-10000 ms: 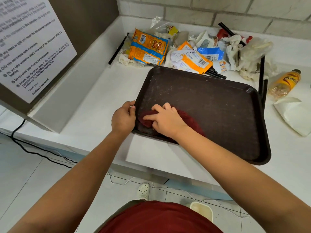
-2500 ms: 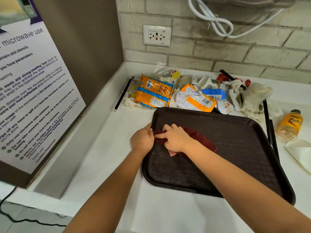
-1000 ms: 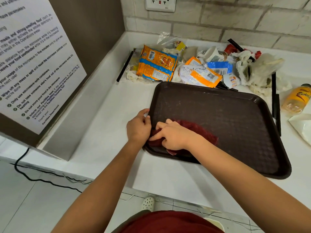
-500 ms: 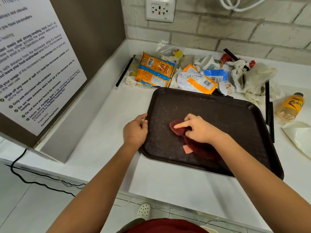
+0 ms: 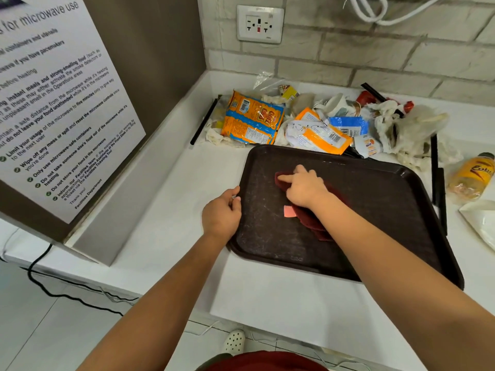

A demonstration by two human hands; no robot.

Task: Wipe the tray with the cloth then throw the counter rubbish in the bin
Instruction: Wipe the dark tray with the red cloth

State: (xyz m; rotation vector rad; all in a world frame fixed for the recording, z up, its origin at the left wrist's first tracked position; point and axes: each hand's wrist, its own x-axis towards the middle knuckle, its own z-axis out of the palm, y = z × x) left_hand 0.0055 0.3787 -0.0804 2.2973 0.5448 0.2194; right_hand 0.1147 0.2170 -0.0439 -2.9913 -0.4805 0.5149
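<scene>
Tray (image 5: pixel 375 210), dark brown, lies flat near the bench (image 5: pixel 267 303) front edge. Left hand (image 5: pixel 221 214) grips its left rim with curled fingers. Right hand (image 5: pixel 304 187) presses the maroon cloth (image 5: pixel 308 218) onto it, forefinger extended. Rubbish (image 5: pixel 308 124) sits along the back edge.

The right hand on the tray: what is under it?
Under the right hand lies a dark red cloth, pressed onto the brown tray; a pink tag sticks out beside the wrist. The tray surface beneath the cloth is covered.
</scene>
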